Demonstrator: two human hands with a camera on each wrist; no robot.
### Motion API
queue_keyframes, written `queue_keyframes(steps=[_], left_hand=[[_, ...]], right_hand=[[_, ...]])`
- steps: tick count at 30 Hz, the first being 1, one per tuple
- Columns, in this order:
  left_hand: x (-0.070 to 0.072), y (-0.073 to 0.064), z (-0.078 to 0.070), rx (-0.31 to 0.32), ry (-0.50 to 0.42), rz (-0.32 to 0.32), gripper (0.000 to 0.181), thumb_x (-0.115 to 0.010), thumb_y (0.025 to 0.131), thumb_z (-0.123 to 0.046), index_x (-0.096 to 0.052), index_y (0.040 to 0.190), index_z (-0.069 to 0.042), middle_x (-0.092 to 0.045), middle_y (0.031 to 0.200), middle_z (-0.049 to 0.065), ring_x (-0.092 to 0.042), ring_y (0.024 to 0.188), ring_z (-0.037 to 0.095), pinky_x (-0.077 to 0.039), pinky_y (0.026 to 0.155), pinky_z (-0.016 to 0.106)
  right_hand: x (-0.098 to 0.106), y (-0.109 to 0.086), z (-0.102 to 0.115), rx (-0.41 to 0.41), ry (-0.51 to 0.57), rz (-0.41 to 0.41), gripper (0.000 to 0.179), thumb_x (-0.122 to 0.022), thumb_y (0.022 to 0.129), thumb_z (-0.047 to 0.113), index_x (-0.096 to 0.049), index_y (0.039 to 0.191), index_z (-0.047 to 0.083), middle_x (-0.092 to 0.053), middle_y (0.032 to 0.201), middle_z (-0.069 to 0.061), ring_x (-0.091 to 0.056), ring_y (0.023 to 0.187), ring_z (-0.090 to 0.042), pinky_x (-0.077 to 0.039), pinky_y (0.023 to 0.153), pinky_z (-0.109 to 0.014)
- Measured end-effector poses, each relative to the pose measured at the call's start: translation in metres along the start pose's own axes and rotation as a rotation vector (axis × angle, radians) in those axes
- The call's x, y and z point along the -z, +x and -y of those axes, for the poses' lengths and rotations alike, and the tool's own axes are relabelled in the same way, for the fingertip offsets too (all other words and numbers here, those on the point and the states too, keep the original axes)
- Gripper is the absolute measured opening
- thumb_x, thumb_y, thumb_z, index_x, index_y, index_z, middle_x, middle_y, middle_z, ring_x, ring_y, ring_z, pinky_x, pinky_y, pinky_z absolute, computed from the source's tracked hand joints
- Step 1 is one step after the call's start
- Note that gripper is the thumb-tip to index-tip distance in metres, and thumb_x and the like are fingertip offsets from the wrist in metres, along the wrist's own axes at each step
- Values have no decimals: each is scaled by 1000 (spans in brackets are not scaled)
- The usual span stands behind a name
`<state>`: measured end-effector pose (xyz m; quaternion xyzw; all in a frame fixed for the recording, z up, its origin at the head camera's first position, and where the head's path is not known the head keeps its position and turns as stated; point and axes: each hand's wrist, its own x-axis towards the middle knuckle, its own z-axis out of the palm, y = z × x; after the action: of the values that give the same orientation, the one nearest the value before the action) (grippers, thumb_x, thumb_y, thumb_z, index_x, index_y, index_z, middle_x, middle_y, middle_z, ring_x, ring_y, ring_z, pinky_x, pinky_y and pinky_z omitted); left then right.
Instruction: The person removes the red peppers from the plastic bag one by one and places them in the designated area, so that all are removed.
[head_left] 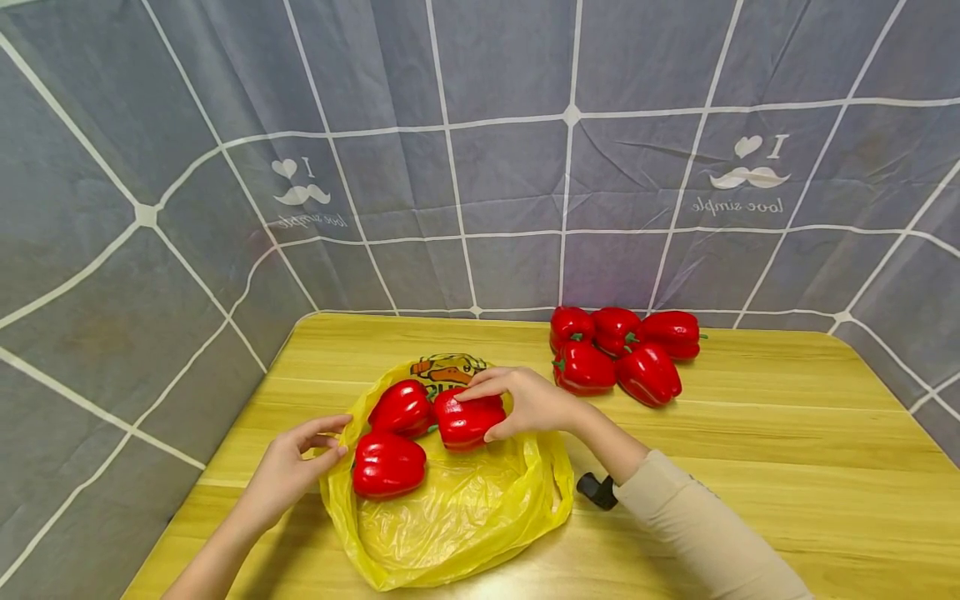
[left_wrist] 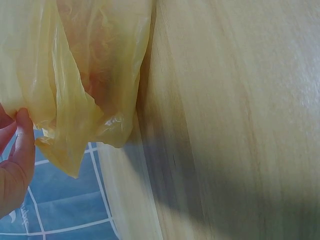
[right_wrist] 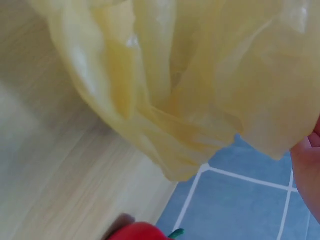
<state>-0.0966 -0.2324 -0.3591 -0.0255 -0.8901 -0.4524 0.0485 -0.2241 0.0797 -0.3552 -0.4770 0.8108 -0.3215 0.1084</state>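
A yellow plastic bag (head_left: 438,533) lies spread on the table with its mouth wide. Inside its far half my right hand (head_left: 534,402) holds a red bell pepper (head_left: 459,423), thumb on the near side and fingers over the top. Two more red bell peppers sit in the bag to the left, one farther back (head_left: 402,408) and one nearer (head_left: 388,467). My left hand (head_left: 287,467) pinches the bag's left rim; the left wrist view shows those fingers (left_wrist: 22,142) at the thin yellow plastic (left_wrist: 110,55). In the right wrist view, the bag (right_wrist: 190,100) hides the held pepper.
Several red bell peppers (head_left: 585,368) with green stems stand clustered at the back of the wooden table (head_left: 787,467), right of the bag. A small black object (head_left: 597,490) lies by my right forearm. Grey cloth with white lines (head_left: 510,183) hangs behind and at the sides.
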Motion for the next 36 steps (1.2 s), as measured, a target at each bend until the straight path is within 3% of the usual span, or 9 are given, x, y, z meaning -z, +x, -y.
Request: queue_keyframes(steps=[19, 27, 36], left_hand=[[2, 2, -3, 20, 3, 3, 36, -67, 84, -4, -61, 120, 0, -62, 112, 17, -57, 85, 4, -49, 69, 23], [2, 1, -2, 23, 11, -5, 36, -67, 84, -4, -61, 119, 0, -62, 110, 17, -56, 85, 3, -48, 71, 23], [1, 2, -4, 30, 18, -1, 36, -67, 84, -3, -62, 119, 0, -63, 109, 15, -56, 84, 3, -47, 73, 25]], right_hand=[[20, -15, 8, -14, 57, -41, 52, -77, 73, 15, -63, 123, 17, -54, 129, -7, -47, 120, -24, -40, 97, -44], [28, -25, 9, -30, 43, -73, 51, -78, 73, 17, -64, 123, 19, -54, 129, -8, -47, 120, -26, -41, 95, -47], [38, -37, 7, -13, 20, -123, 51, -78, 73, 20, -64, 122, 20, -56, 126, -5, -51, 116, -21, -44, 92, -42]])
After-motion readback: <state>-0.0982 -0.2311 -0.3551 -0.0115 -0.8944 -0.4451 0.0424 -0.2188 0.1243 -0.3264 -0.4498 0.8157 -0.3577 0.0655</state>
